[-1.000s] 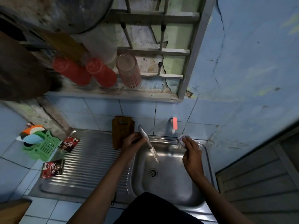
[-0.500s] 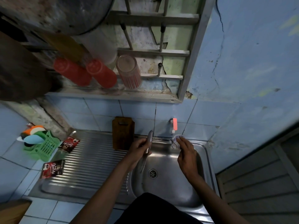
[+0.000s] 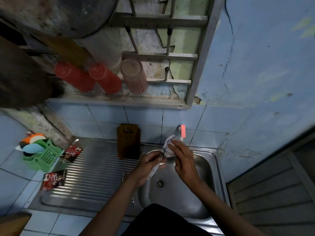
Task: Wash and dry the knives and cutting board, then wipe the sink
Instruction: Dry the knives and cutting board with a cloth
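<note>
**tilefan:** Blue tiles everywhere, and that steel surface [image 3: 95, 181] with the ribbed drainboard takes up most of the bottom. What are you counting, nearest first?

**sinkwatcher:** Two bare forearms coming up from the bottom edge, both bent in over the one sink [image 3: 209, 169] with its single drain [image 3: 160, 183]. One knife [image 3: 156, 167] that I can see, held over the basin just left of the drain. Its long axis runs diagonal, blade tip pointing down and to the left toward the person, handle end up toward the wall.

**tilefan:** And the hands?

**sinkwatcher:** Left hand [image 3: 150, 163] is curled closed around the handle, fingers wrapped tight. Right hand [image 3: 183, 160] sits just beside it, palm down, fingers pinched shut on one crumpled pale cloth [image 3: 168, 147], which touches the upper end of the knife. Can't tell how much of the handle the cloth covers, it's blurry.

**tilefan:** Further back?

**sinkwatcher:** Two red-and-black sachets [image 3: 54, 179] on the left of the drainboard, one green basket [image 3: 46, 156] with colourful utensils beside them. One dark wooden cutting board [image 3: 129, 142] stands upright against the tiles, right behind the left hand. One tap with an orange lever [image 3: 182, 131] is above the cloth. Up on the wall rack [image 3: 158, 57]: two red cups [image 3: 105, 78] and one clear ribbed glass [image 3: 134, 76], all tilted.
</note>
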